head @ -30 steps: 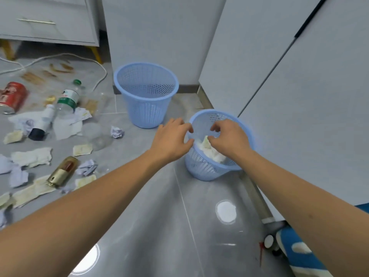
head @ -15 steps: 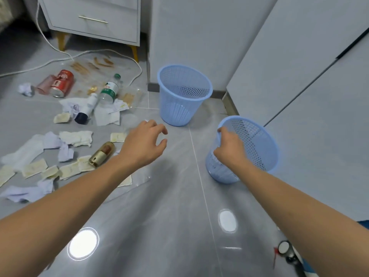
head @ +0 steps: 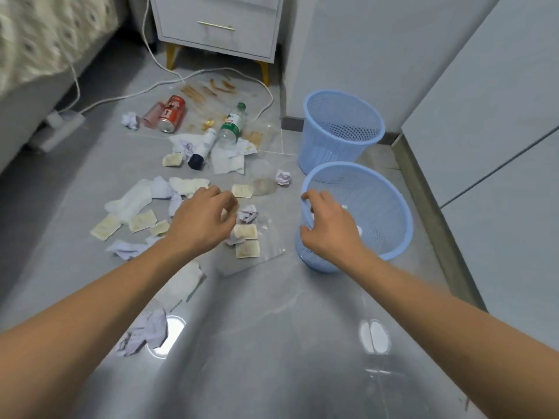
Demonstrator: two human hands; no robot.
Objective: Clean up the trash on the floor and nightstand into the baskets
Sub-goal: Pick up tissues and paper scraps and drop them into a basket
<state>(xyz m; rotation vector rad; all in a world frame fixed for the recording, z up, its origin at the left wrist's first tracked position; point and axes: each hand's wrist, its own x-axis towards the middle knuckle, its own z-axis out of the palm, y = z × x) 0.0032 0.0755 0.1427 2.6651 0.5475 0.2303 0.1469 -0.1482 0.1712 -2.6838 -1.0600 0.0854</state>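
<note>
Swung left from the basket (head: pixel 390 207), our left hand (head: pixel 202 220) hovers loosely curled, empty, over scraps (head: pixel 246 231); our right hand (head: pixel 328 229) grips the rim (tilted).

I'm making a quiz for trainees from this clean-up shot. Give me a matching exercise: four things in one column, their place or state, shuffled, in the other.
Things:
1. red drink can
2. clear plastic bottle with green cap
3. near light-blue mesh basket
4. far light-blue mesh basket

Places or states:
A. tilted, rim gripped by right hand
B. standing upright by the wall
C. lying beside a crumpled paper ball
D. lying on white paper

Pairs: 1-C, 2-D, 3-A, 4-B
</note>
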